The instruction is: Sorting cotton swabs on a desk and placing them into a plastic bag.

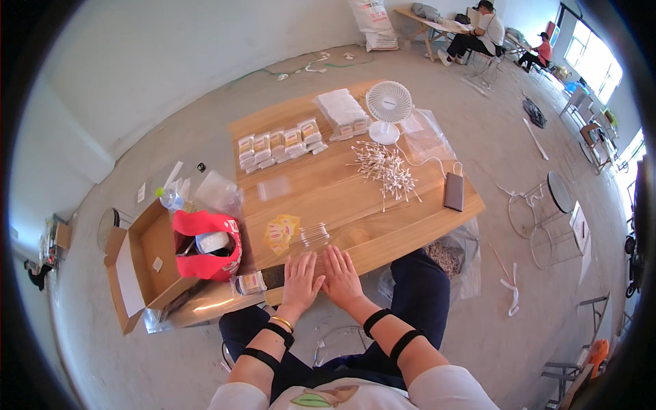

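My left hand (pixel 300 281) and my right hand (pixel 341 275) lie flat and side by side at the near edge of the wooden table (pixel 355 236), fingers stretched out and pointing away from me. A ribbed brown patch (pixel 319 265) shows between them; I cannot tell what it is. Just beyond my fingertips is a short row of cotton swabs (pixel 314 234). Left of that row, yellow printed cards (pixel 281 234) overlap. A loose pile of cotton swabs (pixel 387 171) spreads farther off to the right. One filled small pack (pixel 251 283) lies left of my left hand.
Stacked swab packs (pixel 280 145), a large wrapped bundle (pixel 342 113) and a white fan (pixel 389 109) stand toward the far side. A grey power bank (pixel 454 192) with a cable lies right. Leftward are a red bag (pixel 229 229) and an open carton (pixel 140 256). Two people sit far back.
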Tool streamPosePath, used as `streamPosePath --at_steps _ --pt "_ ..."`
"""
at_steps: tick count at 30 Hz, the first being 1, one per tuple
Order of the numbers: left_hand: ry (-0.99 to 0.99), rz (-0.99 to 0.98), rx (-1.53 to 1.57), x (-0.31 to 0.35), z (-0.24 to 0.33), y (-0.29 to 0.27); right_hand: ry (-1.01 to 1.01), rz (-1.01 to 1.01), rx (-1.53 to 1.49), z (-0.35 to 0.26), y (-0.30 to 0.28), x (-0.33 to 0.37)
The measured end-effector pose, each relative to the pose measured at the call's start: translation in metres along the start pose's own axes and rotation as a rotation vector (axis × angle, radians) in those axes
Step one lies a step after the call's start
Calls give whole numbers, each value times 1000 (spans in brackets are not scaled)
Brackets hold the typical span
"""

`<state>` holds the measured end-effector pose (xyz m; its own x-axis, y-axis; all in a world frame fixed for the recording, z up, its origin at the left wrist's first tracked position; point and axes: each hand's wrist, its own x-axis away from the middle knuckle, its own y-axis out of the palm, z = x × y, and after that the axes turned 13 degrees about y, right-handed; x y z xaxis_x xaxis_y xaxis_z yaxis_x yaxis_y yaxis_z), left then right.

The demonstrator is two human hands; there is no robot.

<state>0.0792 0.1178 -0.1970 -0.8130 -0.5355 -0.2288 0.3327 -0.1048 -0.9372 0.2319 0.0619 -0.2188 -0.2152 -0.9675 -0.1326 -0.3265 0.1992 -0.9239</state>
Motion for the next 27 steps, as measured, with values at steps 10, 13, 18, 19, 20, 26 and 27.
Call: streamPosePath --at_steps 10,13,18,19,20,26,27 --pt "-219 38 -139 -7 -13 2 11 -54 -22 -4 -5 1" --pt "-237 47 -17 -7 -10 -2 8 -67 -26 -1 -6 2" --pt "-186 23 -61 8 0 18 1 -15 1 -1 -3 1" --pt "-207 7 -95 9 1 20 3 -12 9 -1 -3 1" --pt "-228 -10 -128 10 3 21 -1 -18 11 -2 -3 2" --pt "-291 -41 -65 3 10 25 -32 -22 75 3 7 -2" --pt "-305 -42 -67 4 12 23 -23 -34 40 2 7 0"
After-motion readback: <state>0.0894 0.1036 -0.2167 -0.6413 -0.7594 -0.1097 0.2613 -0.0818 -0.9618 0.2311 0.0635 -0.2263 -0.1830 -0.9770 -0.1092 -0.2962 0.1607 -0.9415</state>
